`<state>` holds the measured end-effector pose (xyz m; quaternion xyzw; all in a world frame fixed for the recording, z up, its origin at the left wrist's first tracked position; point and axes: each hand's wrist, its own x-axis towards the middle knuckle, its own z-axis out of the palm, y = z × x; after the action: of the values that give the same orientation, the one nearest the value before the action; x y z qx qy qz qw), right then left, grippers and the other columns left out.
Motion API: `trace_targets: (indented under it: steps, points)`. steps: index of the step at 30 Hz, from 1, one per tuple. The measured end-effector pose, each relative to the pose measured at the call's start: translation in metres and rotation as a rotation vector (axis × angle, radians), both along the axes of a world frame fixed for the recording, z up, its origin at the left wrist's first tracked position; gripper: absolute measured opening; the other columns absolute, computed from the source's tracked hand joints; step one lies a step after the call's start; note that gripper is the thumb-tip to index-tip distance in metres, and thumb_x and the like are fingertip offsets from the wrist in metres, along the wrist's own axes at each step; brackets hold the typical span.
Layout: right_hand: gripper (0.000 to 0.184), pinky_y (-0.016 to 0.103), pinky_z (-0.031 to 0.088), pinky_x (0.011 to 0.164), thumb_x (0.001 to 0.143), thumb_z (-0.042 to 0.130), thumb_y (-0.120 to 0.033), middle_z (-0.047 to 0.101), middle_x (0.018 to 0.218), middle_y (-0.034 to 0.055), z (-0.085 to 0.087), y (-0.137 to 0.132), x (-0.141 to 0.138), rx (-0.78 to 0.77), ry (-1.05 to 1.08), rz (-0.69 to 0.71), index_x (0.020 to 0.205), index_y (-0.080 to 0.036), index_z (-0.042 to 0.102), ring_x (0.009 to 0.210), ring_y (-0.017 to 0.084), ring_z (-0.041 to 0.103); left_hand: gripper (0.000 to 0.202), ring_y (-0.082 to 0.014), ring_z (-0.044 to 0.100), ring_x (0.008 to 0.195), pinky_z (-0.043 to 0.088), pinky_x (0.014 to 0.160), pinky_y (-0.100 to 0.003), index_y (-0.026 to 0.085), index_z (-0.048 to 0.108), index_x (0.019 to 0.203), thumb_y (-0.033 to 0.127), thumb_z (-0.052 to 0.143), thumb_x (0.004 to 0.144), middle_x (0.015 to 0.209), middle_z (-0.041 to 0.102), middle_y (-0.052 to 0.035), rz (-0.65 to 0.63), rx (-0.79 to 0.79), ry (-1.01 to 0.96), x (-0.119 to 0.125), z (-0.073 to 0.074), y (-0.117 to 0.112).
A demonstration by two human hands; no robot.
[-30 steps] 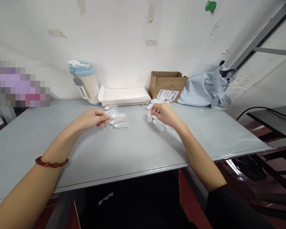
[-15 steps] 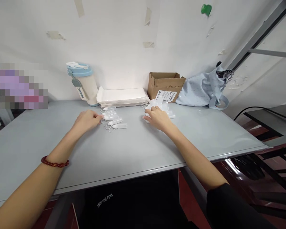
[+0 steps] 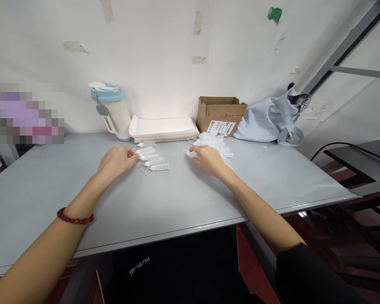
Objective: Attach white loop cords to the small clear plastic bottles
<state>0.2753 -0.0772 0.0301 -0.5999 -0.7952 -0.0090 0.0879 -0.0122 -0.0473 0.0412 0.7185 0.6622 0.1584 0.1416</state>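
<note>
My left hand [image 3: 116,161] rests on the grey table [image 3: 164,198], its fingers pinched on the near end of a row of small white plastic tags [image 3: 151,159] with thin loops. My right hand [image 3: 206,159] lies fingers-down at the left edge of a loose heap of the same white tags [image 3: 213,141], its fingertips closed on one tag that pokes out to the left. A red bead bracelet [image 3: 75,218] circles my left wrist.
Against the wall stand a white and blue lidded cup [image 3: 112,111], a stack of white flat sheets [image 3: 163,127], an open cardboard box [image 3: 221,113] and a pale blue cloth bag [image 3: 272,118]. A black cable [image 3: 342,145] and metal frames lie to the right.
My right hand has dropped from holding tags above the table to the edge of the heap. My left hand shifted slightly left and stays at the row of tags.
</note>
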Motion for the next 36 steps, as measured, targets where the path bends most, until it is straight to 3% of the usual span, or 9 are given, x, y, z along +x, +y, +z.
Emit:
trace_targets:
  steps: [4,10,16,21,25,36]
  points:
    - [0.028,0.029,0.038,0.067,0.089,0.050,-0.024,0.068,0.100,0.0087,0.004,-0.003,-0.002,0.049,0.170,0.022,0.115,-0.020,0.059,0.092,0.023,0.060,0.029,-0.0254,0.059,0.084,0.039,0.070,-0.032,0.015,0.066,0.087,0.038,0.051,0.079,0.090,0.068,-0.0097,-0.002,0.026,0.013,0.010,0.009,-0.007]
    - [0.026,0.028,0.040,0.069,0.089,0.051,-0.029,0.068,0.092,0.0068,0.003,-0.006,-0.005,0.028,0.504,0.157,0.109,-0.014,0.059,0.075,0.016,0.056,0.034,-0.0168,0.059,0.064,0.044,0.067,-0.029,0.017,0.066,0.099,0.043,0.054,0.080,0.081,0.066,-0.0038,-0.144,-0.012,-0.312,0.018,0.007,-0.012]
    - [0.021,0.026,0.039,0.064,0.088,0.051,-0.030,0.067,0.085,0.0041,0.002,-0.008,-0.008,-0.002,0.646,0.285,0.099,-0.016,0.062,0.068,0.012,0.051,0.046,-0.0154,0.057,0.063,0.043,0.057,-0.026,0.015,0.062,0.116,0.046,0.055,0.082,0.071,0.058,-0.0011,-0.341,-0.115,-0.473,0.025,0.006,-0.018]
    - [0.020,0.025,0.038,0.063,0.087,0.053,-0.028,0.065,0.079,0.0027,0.002,-0.011,-0.011,-0.011,0.652,0.328,0.096,-0.015,0.064,0.065,0.011,0.051,0.043,-0.0146,0.056,0.062,0.041,0.057,-0.026,0.017,0.062,0.115,0.045,0.056,0.084,0.067,0.057,0.0001,-0.400,-0.151,-0.497,0.030,0.004,-0.021]
    - [0.019,0.025,0.038,0.063,0.087,0.053,-0.028,0.064,0.076,0.0020,0.002,-0.012,-0.013,-0.019,0.650,0.338,0.096,-0.015,0.065,0.064,0.011,0.050,0.032,-0.0134,0.056,0.061,0.042,0.058,-0.026,0.016,0.066,0.100,0.042,0.056,0.085,0.068,0.058,-0.0002,-0.459,-0.150,-0.508,0.031,0.001,-0.020]
    - [0.021,0.024,0.041,0.062,0.088,0.053,-0.030,0.064,0.078,0.0021,0.009,-0.018,-0.015,-0.113,0.733,0.379,0.096,-0.015,0.066,0.067,0.011,0.053,0.024,-0.0116,0.053,0.057,0.042,0.054,-0.024,0.015,0.065,0.091,0.037,0.057,0.084,0.063,0.056,0.0010,-0.431,-0.209,-0.638,0.034,0.001,-0.022]
